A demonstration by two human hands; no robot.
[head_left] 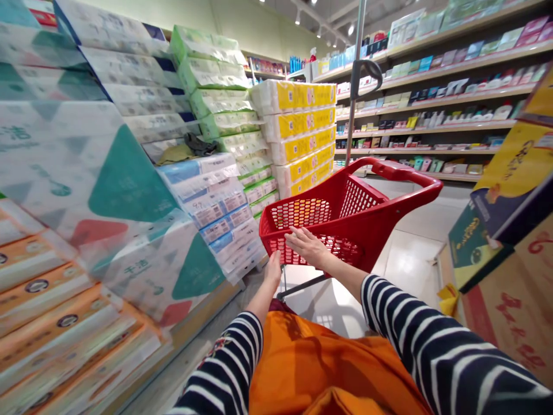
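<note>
From my view, stacked packs (138,184) wall off nine to twelve o'clock and shelves (432,98) fill one o'clock, while a pale floor strip (404,253) gives open room at one, between the cart and the cartons (510,253) at two to three. The red cart (319,222) sits at twelve to one, its near edge under my right hand (307,246), grip open, fingers extended, clasping nothing; my left hand (272,270) is by the left corner, its grip unclear.

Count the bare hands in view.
2. The bare left hand is below the near left corner of the red plastic shopping cart; the bare right hand is at its near side.
</note>
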